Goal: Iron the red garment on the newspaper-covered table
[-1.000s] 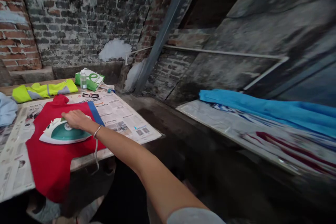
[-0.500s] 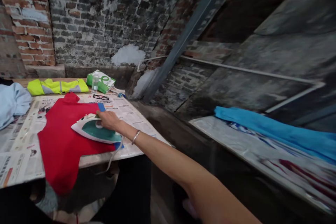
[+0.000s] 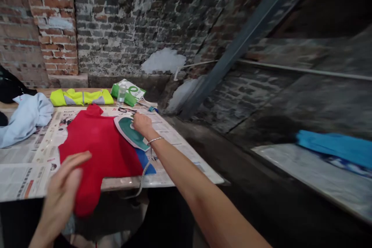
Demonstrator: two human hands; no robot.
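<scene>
My right hand [image 3: 142,124] grips the handle of a white and green steam iron [image 3: 130,132], which stands tilted at the far edge of a red cloth garment [image 3: 95,151]. A white cord [image 3: 142,180] hangs from the iron over the table edge. My left hand [image 3: 59,195] is in the foreground with its fingers spread, holding nothing. It is close over the near left part of the red garment, and I cannot tell if it touches. A blue cloth [image 3: 146,162] shows beside the garment, under the iron.
Newspaper [image 3: 31,159] covers the table. Along its back edge lie a yellow hi-vis vest [image 3: 81,97], a plastic bottle [image 3: 122,93], a green bag [image 3: 128,92] and black glasses [image 3: 127,110]. A pale blue garment [image 3: 29,120] lies at left. Another newspaper-covered surface [image 3: 302,170] with blue cloth [image 3: 334,149] stands at right.
The iron has slid to the far edge of the red garment and tilted. My left hand has come into view. The camera has turned left, shifting the scene right.
</scene>
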